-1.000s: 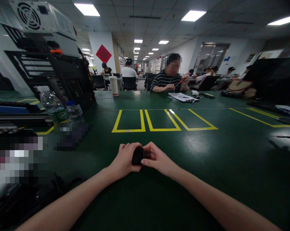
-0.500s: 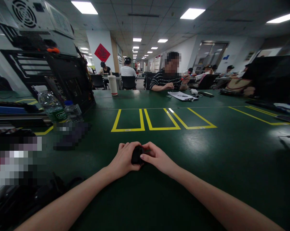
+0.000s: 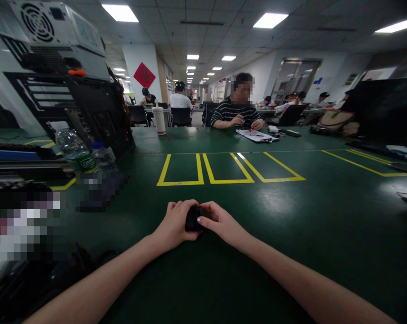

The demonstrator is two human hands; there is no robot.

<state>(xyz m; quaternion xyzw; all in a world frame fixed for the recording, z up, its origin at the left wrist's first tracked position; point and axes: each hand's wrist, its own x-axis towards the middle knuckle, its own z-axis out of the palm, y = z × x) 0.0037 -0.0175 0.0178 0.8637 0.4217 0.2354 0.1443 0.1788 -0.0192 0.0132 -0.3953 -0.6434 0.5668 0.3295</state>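
Observation:
Between my two hands is a small black boxy object (image 3: 192, 219), too dark to make out its kind. My left hand (image 3: 176, 222) wraps around its left side, fingers over the top and thumb underneath. From the right, my right hand (image 3: 220, 221) pinches its edge, with the thumb on the near face and the index finger behind. Both hands are close over the green tabletop (image 3: 203, 279), in front of the yellow taped outlines (image 3: 179, 183). My fingers cover part of the object.
At left stand an open computer case (image 3: 98, 112), a plastic bottle (image 3: 73, 148) and a smaller blue-capped bottle (image 3: 104, 157). A white cup (image 3: 159, 120) is farther back. Across the table a person in a striped shirt (image 3: 227, 114) sits by a clipboard (image 3: 257, 136). A dark monitor (image 3: 389, 110) stands right.
My hands keep their grip on the black object, almost unmoved. Across the table, the person's hand with a red item has come down to the clipboard.

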